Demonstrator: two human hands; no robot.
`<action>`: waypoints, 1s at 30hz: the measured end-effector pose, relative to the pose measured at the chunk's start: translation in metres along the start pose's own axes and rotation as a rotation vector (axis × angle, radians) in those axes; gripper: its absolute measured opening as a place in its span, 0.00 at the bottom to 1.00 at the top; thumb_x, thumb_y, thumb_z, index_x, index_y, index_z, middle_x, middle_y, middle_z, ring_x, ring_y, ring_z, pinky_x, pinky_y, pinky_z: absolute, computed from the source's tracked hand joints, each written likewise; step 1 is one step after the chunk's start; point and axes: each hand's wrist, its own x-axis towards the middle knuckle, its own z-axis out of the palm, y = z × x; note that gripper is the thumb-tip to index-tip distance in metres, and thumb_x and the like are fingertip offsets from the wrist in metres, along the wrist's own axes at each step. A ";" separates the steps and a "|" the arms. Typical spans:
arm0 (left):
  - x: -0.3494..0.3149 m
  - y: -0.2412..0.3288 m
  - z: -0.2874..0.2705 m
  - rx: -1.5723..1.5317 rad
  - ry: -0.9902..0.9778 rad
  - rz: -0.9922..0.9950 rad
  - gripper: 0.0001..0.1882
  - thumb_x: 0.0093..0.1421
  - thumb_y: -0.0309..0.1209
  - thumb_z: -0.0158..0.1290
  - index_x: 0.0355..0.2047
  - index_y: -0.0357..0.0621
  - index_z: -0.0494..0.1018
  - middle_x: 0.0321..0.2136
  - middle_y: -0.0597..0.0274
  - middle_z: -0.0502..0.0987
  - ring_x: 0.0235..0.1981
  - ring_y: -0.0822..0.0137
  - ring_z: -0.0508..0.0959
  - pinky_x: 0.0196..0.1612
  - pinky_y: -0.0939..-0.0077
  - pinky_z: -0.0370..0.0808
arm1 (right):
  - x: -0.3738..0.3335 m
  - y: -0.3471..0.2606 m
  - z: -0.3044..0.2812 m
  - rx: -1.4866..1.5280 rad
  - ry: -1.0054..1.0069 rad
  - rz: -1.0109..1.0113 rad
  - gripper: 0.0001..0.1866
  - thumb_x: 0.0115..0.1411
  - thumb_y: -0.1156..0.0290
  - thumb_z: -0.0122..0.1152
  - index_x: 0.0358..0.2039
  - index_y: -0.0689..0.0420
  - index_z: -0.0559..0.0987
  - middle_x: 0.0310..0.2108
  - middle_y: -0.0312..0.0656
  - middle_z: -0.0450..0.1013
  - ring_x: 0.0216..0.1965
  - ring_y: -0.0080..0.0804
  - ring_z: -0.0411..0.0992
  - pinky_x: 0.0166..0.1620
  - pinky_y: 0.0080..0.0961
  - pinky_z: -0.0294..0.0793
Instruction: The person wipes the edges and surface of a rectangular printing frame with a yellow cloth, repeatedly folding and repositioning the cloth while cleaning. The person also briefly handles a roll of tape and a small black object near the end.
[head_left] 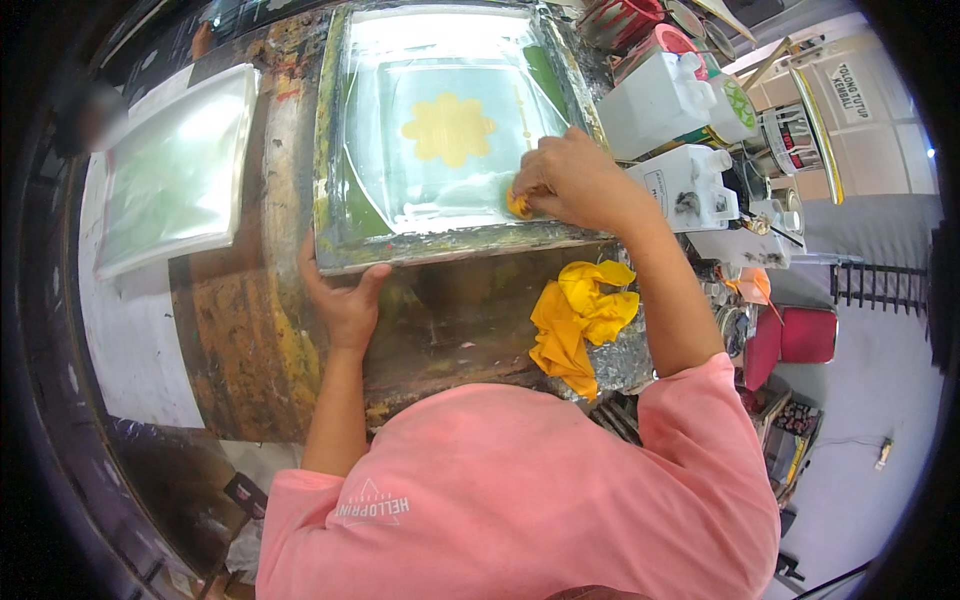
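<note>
A screen-printing frame (470,243) lies on the worktable, its mesh smeared with white and bearing a yellowish flower shape (448,130). My left hand (345,305) grips the frame's near left corner, with the thumb on the near edge and the fingers along the left side. Bent over the near right part of the mesh, my right hand (580,180) pinches a small wad of yellow cloth (517,204) against the surface. A larger crumpled yellow cloth (585,322) rests on the table in front of the frame, below my right forearm.
On the left, a stack of clear plastic sheets or sleeves (180,170) lies over white paper (140,350). White jugs (660,105) and paint-stained containers (785,140) crowd the right side. A red chair (808,335) stands farther right. The tabletop (235,340) is stained with paint.
</note>
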 end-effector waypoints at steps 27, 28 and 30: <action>0.000 0.000 0.000 0.066 0.040 0.080 0.44 0.55 0.30 0.67 0.65 0.36 0.53 0.57 0.53 0.65 0.57 0.62 0.67 0.59 0.67 0.66 | -0.128 -0.086 -0.043 0.602 0.217 0.056 0.09 0.54 0.71 0.65 0.37 0.53 0.83 0.33 0.38 0.75 0.38 0.37 0.72 0.40 0.33 0.69; 0.002 0.000 0.002 0.122 0.040 0.107 0.43 0.55 0.30 0.67 0.65 0.36 0.53 0.56 0.53 0.65 0.56 0.62 0.68 0.59 0.68 0.67 | -0.135 -0.090 -0.022 0.758 0.193 0.058 0.08 0.59 0.69 0.62 0.39 0.51 0.83 0.35 0.39 0.75 0.39 0.35 0.73 0.42 0.31 0.72; 0.007 0.017 0.013 0.073 0.056 0.090 0.43 0.55 0.29 0.66 0.64 0.36 0.53 0.56 0.53 0.66 0.56 0.62 0.69 0.59 0.67 0.67 | -0.135 -0.104 0.027 1.040 0.224 0.253 0.09 0.63 0.69 0.60 0.42 0.55 0.82 0.36 0.39 0.76 0.40 0.31 0.73 0.42 0.28 0.74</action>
